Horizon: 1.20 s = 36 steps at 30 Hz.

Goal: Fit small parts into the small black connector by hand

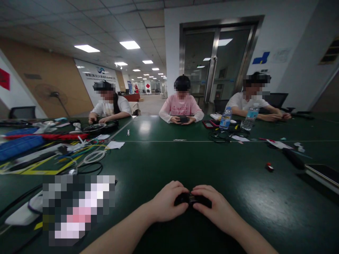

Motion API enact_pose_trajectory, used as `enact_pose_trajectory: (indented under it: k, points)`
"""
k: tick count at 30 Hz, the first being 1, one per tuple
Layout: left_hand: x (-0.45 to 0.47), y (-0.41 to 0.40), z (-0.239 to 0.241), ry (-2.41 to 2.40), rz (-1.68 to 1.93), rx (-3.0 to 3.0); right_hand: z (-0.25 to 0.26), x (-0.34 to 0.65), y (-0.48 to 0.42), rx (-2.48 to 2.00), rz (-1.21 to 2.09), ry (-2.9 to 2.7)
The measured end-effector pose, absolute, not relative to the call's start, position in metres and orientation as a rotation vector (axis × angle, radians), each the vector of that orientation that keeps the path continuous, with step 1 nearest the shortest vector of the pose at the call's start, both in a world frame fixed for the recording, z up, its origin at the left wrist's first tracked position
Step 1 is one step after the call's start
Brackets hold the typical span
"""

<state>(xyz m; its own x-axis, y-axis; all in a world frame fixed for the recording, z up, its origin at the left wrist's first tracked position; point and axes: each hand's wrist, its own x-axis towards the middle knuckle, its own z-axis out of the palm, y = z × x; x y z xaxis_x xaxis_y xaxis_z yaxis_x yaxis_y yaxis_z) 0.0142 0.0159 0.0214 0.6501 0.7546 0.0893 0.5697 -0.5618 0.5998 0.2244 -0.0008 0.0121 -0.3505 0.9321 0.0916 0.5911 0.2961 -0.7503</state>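
Observation:
My left hand (168, 201) and my right hand (215, 208) are close together, low in the head view, just above the green table or resting on it. Between them they grip a small, dark black object (191, 199) with a slightly shiny middle part. My left fingers and thumb wrap around its left end, and my right ones close on its right end. The fingers cover much of it, and its kind cannot be made out.
Cables (94, 157), a blue tray (21, 146) and a white power strip (23, 211) lie to the left. Water bottles (250, 118) stand across the table (148, 158). A small red-and-white item (269, 167) lies to the right. Three people sit opposite, hands on the table.

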Motion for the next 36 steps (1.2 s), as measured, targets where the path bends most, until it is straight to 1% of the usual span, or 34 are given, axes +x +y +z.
enact_pose_trajectory:
  k: [7, 36]
  points:
    - [0.0145, 0.0157, 0.0235, 1.009, 0.480, 2.340, 0.0083, 0.2237, -0.0012, -1.326, 0.816, -2.061]
    - [0.0140, 0.0169, 0.0207, 1.029, 0.524, 2.268, 0.0091, 0.2224, -0.0018, -1.369, 0.846, -2.044]
